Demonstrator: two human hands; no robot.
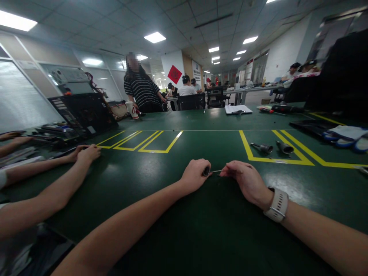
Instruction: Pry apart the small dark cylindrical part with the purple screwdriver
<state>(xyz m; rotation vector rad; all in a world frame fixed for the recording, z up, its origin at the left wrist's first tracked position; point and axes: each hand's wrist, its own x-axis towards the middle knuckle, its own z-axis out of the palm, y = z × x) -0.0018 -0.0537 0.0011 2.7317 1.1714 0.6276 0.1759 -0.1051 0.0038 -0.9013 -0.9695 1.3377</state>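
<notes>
My left hand point(196, 175) is closed round a dark cylindrical metal part point(206, 171), its round open end facing right. From beside that end a thin metal rod point(217, 171) runs across to my right hand point(240, 177), whose thumb and fingers pinch it. Both hands are just above the green table point(172, 214). Two more grey metal parts, each with a cup-shaped end and a thin shank, lie inside a yellow-taped area to the right: one point(266, 148) on the left and one point(284, 147) beside it.
A co-worker's hands point(87, 152) and forearms reach in from the left. Blue-and-white gloves point(349, 138) and a black tray point(310, 125) lie at right. Further back are a paper pad point(238, 110), a white cup point(132, 110) and a standing person point(142, 90).
</notes>
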